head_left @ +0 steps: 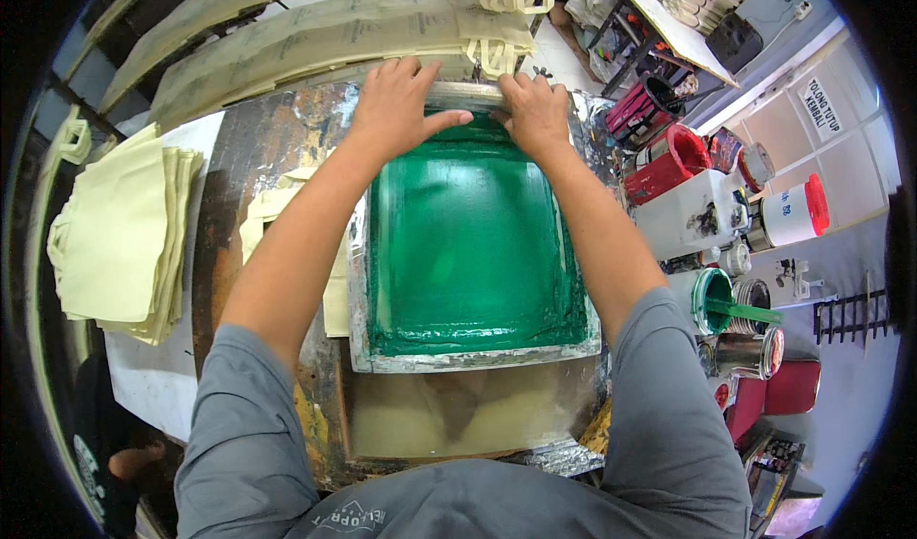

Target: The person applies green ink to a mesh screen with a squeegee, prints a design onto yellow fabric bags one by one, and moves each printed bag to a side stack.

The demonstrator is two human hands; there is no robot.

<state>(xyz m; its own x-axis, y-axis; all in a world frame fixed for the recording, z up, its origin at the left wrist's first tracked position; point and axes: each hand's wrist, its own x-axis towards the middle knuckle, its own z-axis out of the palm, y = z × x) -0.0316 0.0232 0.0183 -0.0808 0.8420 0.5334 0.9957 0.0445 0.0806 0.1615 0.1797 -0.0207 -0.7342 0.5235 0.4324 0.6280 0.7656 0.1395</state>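
A screen-printing frame [478, 359] lies on the worktable, its mesh [468, 233] coated with wet green ink. Across its far end runs a pale bar, apparently a squeegee [466, 95]. My left hand [396, 109] grips the bar's left part, fingers over the far side and thumb stretched along the near side. On the right part, my right hand [535, 114] is closed with its fingers bent over the bar. My palms hide both ends of it. Pale yellow fabric [336, 295] sticks out from beneath the frame's left side.
A stack of pale yellow bags [115, 233] lies at the left. Racks with more bags [325, 47] stand beyond the table. Along the right are ink cans, a white jerrycan [683, 216] and an open green ink pot [707, 300]. Another person's hand [136, 460] shows lower left.
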